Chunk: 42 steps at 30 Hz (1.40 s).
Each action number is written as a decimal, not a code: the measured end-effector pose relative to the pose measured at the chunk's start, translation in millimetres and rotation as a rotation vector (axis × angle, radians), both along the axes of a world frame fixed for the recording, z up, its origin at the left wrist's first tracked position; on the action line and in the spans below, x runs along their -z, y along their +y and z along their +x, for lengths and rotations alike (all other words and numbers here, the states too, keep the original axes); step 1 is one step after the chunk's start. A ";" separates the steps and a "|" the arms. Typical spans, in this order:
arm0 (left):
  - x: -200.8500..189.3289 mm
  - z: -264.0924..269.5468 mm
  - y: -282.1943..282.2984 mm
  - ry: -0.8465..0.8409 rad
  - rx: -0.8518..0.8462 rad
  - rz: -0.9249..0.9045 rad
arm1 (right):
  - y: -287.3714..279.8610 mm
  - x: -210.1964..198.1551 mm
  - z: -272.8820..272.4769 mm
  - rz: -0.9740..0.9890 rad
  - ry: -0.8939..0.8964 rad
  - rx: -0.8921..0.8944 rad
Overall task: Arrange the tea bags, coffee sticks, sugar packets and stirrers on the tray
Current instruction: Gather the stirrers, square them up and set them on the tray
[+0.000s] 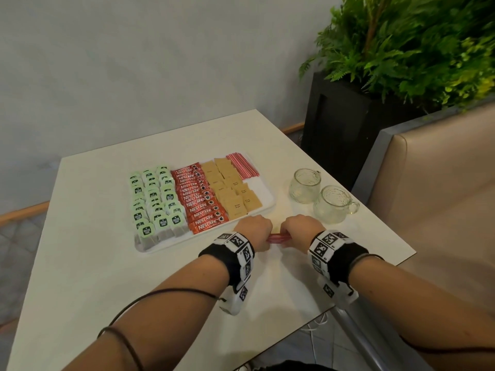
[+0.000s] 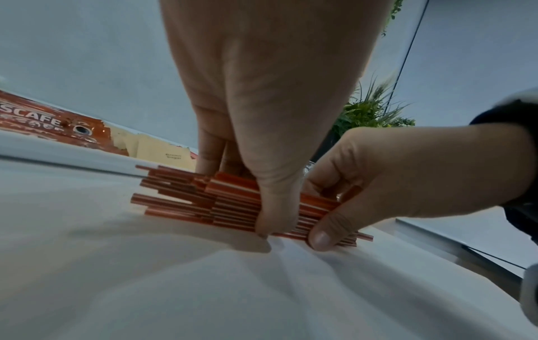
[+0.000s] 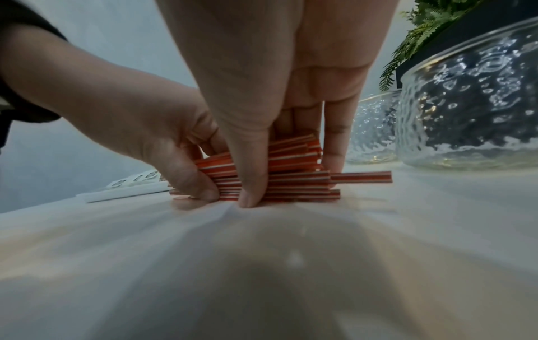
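Observation:
A bundle of red-and-white striped stirrers lies on the white table just in front of the tray's near right corner. My left hand and right hand both grip this bundle between thumb and fingers, side by side. Its ends stick out unevenly. The white tray holds rows of green tea bags, red coffee sticks, brown sugar packets and another group of stirrers at its far right corner.
Two empty textured glass mugs stand right of the tray, close to my right hand. A black planter with a green plant and a beige padded seat are to the right. The table edge runs near my right wrist.

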<state>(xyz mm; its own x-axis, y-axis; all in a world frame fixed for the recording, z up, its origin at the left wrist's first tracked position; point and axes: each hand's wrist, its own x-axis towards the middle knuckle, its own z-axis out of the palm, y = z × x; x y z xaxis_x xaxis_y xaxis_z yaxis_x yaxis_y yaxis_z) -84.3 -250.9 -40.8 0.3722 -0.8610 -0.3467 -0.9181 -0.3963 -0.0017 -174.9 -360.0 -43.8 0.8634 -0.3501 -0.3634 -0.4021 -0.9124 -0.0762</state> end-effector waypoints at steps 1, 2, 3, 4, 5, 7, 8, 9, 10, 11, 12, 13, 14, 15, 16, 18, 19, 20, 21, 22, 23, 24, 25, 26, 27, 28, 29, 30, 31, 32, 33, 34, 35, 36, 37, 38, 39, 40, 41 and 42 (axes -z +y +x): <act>1.4 -1.4 -0.8 -0.013 0.011 0.006 | -0.2 0.1 0.2 0.007 0.009 0.004; 3.2 -3.0 -1.8 -0.025 0.021 0.009 | -0.7 0.5 0.3 0.016 0.015 0.009; 5.3 -4.4 -2.6 -0.032 0.027 0.011 | -0.9 0.8 0.3 0.024 0.019 0.016; 7.3 -5.6 -3.1 -0.031 0.027 0.014 | -0.9 1.2 0.1 0.031 0.021 0.023; 9.7 -6.4 -3.5 -0.021 0.019 0.017 | -0.5 1.7 -0.4 0.037 0.020 0.030; 15.3 -7.6 -3.2 0.019 -0.010 0.018 | 0.5 4.2 -1.9 0.053 0.012 0.043; 18.2 -8.5 -2.9 0.034 -0.023 0.016 | 1.2 5.6 -2.9 0.063 0.010 0.045; 21.1 -9.6 -3.0 0.043 -0.034 0.010 | 1.5 7.0 -3.7 0.074 0.008 0.047; 23.5 -10.8 -3.2 0.048 -0.046 0.004 | 1.3 8.2 -4.4 0.085 0.005 0.047; 24.9 -12.0 -3.4 0.050 -0.057 0.002 | 0.8 9.4 -5.0 0.092 0.002 0.047; 25.4 -12.7 -3.4 0.048 -0.064 0.003 | 0.2 10.5 -5.4 0.099 -0.002 0.048; 25.8 -13.0 -3.4 0.045 -0.065 0.002 | -0.3 11.3 -5.8 0.112 -0.006 0.052; 25.9 -13.1 -3.3 0.040 -0.061 0.004 | -0.7 12.0 -6.5 0.126 -0.009 0.054; 25.2 -13.1 -3.3 0.036 -0.053 0.006 | -1.0 12.8 -7.3 0.134 -0.009 0.051; 23.0 -13.3 -2.8 0.033 -0.047 0.013 | -1.6 13.5 -8.0 0.135 -0.008 0.038; 17.4 -12.9 -1.8 0.039 -0.043 0.015 | -3.4 11.7 -9.3 0.127 -0.017 -0.013; 14.0 -11.9 -1.0 0.060 -0.050 0.008 | -4.7 8.8 -9.8 0.126 -0.030 -0.033; 9.1 -11.0 0.2 0.098 -0.064 0.008 | -6.2 4.3 -10.2 0.136 -0.041 -0.041; 3.8 -10.1 1.8 0.147 -0.075 0.009 | -7.7 -1.8 -10.5 0.150 -0.044 -0.045; -0.5 -8.7 3.5 0.210 -0.088 0.008 | -9.3 -8.3 -10.3 0.155 -0.042 -0.055; -3.7 -7.1 5.4 0.278 -0.102 -0.006 | -10.7 -16.0 -10.3 0.148 -0.038 -0.075; -7.3 -6.1 8.0 0.344 -0.122 -0.028 | -11.6 -24.2 -10.0 0.130 -0.040 -0.100; -9.7 -4.9 10.8 0.413 -0.144 -0.061 | -12.6 -31.6 -9.1 0.100 -0.050 -0.129; -11.5 -5.0 13.6 0.506 -0.183 -0.102 | -13.8 -39.1 -8.4 0.055 -0.070 -0.169; -12.5 -5.7 15.9 0.640 -0.247 -0.154 | -15.6 -46.2 -7.6 -0.012 -0.108 -0.214; -13.9 -7.4 18.0 0.804 -0.320 -0.220 | -18.3 -52.0 -7.4 -0.090 -0.172 -0.251; -15.8 -9.1 19.7 0.971 -0.389 -0.302 | -22.3 -55.8 -7.8 -0.162 -0.262 -0.262; -19.4 -11.3 20.7 1.106 -0.448 -0.387 | -25.8 -59.9 -9.1 -0.213 -0.365 -0.246; -23.1 -12.5 20.7 1.202 -0.499 -0.474 | -28.2 -64.2 -11.4 -0.232 -0.459 -0.209; -27.7 -13.4 19.7 1.267 -0.550 -0.559 | -30.0 -67.7 -13.4 -0.223 -0.541 -0.170; -33.2 -13.4 18.0 1.327 -0.606 -0.643 | -29.9 -70.7 -15.7 -0.205 -0.606 -0.140; -40.1 -13.1 16.0 1.382 -0.665 -0.728 | -27.9 -72.6 -17.7 -0.179 -0.659 -0.118; -46.0 -11.5 13.6 1.431 -0.720 -0.807 | -25.1 -73.3 -19.5 -0.149 -0.706 -0.109; -53.2 -10.3 11.8 1.471 -0.766 -0.871 | -21.0 -74.2 -21.5 -0.116 -0.745 -0.108; -59.9 -8.7 10.1 1.512 -0.807 -0.919 | -16.8 -74.4 -23.4 -0.072 -0.772 -0.116; -66.3 -7.4 8.7 1.553 -0.841 -0.951 | -12.3 -74.2 -25.6 -0.017 -0.784 -0.133; -71.7 -6.5 8.0 1.601 -0.868 -0.971 | -8.2 -74.2 -28.1 0.044 -0.784 -0.163; -76.5 -6.1 7.1 1.642 -0.885 -0.978 | -4.2 -74.4 -30.1 0.098 -0.776 -0.202; -80.0 -6.4 6.2 1.675 -0.896 -0.974 | -0.3 -75.2 -31.9 0.134 -0.768 -0.244; -82.8 -8.2 5.1 1.695 -0.901 -0.963 | 3.4 -76.4 -32.7 0.154 -0.762 -0.278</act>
<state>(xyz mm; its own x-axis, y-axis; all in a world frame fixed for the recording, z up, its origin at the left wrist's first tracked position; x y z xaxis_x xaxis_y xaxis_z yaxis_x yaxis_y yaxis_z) -92.5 -245.8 42.0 0.5577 -0.7396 -0.3767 0.5708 0.0122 0.8210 -207.6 -356.6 32.6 0.9404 -0.0810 0.3302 0.0495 -0.9282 -0.3687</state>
